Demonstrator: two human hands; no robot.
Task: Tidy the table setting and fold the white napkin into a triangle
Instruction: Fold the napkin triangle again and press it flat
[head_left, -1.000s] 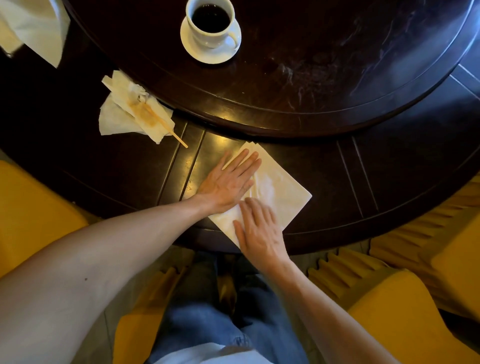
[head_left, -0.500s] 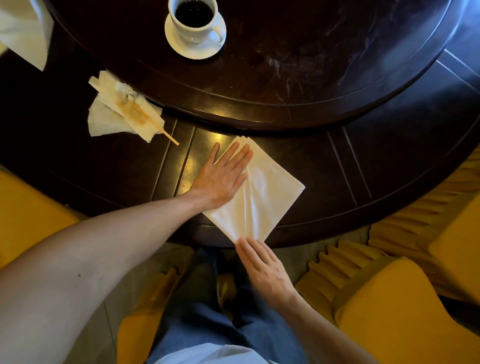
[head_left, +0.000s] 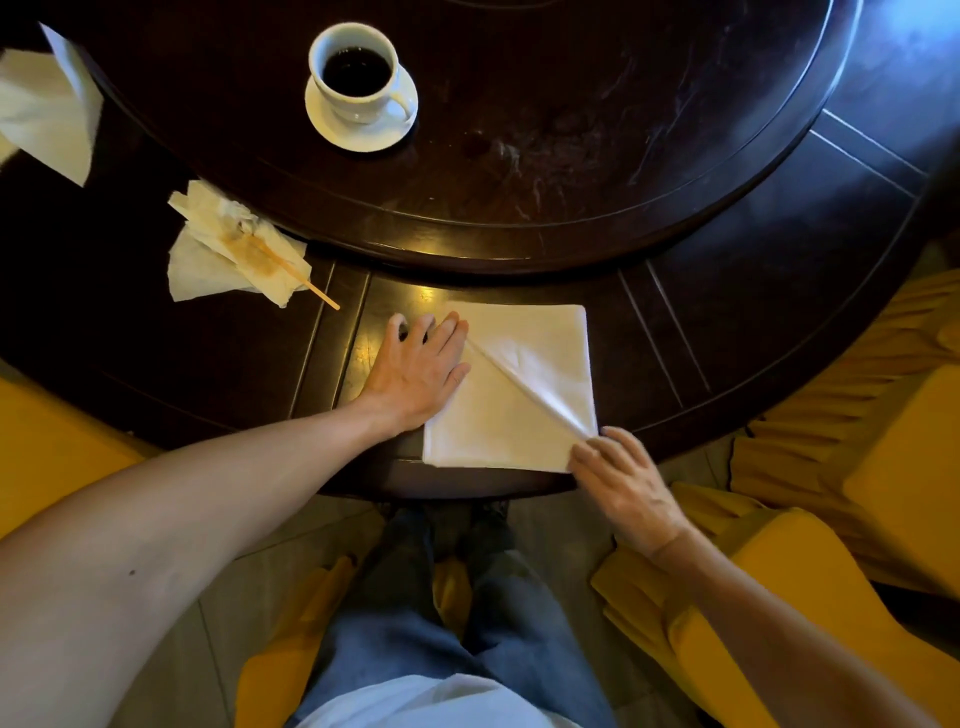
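Note:
The white napkin (head_left: 498, 415) lies near the table's front edge, its sides square to me. A raised diagonal fold runs across it from upper left to lower right. My left hand (head_left: 415, 369) lies flat with spread fingers on the napkin's upper left corner and the wood beside it. My right hand (head_left: 623, 483) is at the lower right corner, where its fingertips pinch the slightly lifted top layer at the end of the fold.
A white cup of dark coffee (head_left: 356, 70) stands on a saucer (head_left: 363, 135) on the raised round turntable (head_left: 571, 156). A crumpled stained napkin (head_left: 218, 260) with a wooden stir stick (head_left: 306, 286) lies at left. Another white napkin (head_left: 47, 114) is far left. Yellow-covered chairs (head_left: 909, 441) flank me.
The napkin has turned from a diamond to sit square to me and now shows a diagonal fold. My right hand moved from its near corner to the lower right corner.

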